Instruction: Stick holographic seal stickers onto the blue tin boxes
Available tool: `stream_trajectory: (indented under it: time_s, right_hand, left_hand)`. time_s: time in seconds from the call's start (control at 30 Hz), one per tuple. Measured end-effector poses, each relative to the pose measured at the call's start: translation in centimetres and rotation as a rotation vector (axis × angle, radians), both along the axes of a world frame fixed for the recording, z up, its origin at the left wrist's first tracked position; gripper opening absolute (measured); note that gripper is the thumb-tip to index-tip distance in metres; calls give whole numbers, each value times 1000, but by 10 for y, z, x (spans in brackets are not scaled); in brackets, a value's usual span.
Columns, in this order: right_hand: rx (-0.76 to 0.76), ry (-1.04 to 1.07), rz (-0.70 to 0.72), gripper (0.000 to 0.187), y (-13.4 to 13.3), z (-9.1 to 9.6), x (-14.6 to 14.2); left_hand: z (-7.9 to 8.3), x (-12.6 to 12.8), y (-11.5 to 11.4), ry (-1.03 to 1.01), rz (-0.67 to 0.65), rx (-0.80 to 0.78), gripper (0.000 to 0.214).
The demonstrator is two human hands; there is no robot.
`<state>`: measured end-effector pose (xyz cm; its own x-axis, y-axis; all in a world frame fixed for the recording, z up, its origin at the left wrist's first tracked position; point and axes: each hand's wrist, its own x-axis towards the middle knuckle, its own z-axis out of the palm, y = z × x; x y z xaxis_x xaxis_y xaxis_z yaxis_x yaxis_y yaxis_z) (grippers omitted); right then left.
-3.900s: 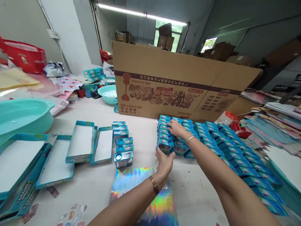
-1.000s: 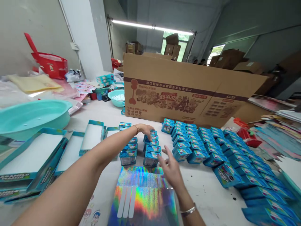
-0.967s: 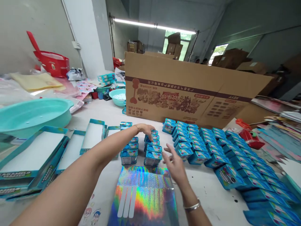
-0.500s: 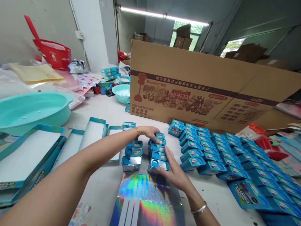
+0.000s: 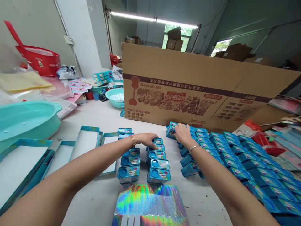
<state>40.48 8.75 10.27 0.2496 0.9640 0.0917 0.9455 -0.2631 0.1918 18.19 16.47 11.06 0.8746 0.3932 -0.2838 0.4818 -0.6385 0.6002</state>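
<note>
The left hand (image 5: 147,138) is laid flat, fingers (image 5: 154,145) loosely spread and closed on nothing, over the far end of the right of two tin (image 5: 158,175) columns; the left column (image 5: 129,161) lies just beside its wrist. The right hand (image 5: 182,134) is curled over the far corner of the boxes (image 5: 225,153); whether one is gripped under its fingers (image 5: 176,127) cannot be told. Any sideways drag would likely skew a column or topple the tilted boxes near the wrist.
</note>
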Motion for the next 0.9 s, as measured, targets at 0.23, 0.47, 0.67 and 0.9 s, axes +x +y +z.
stream_trajectory:
  time_s: [0.23, 0.47, 0.67, 0.9]
  right_hand:
    - [-109, -7, 87, 24, 1, 12, -7]
    - [-86, 133, -33, 25, 21, 27, -46]
    - [-6, 326, -150, 46, 51, 19, -97]
    - [160, 480, 0, 36, -13, 18, -101]
  left_hand:
    - [1, 0, -3, -13, 83, -128, 67]
    - [-1, -1, 2, -140, 428, -286, 76]
    - [-4, 5, 17, -122, 479, -363, 84]
    - [-16, 18, 22, -73, 380, -301, 81]
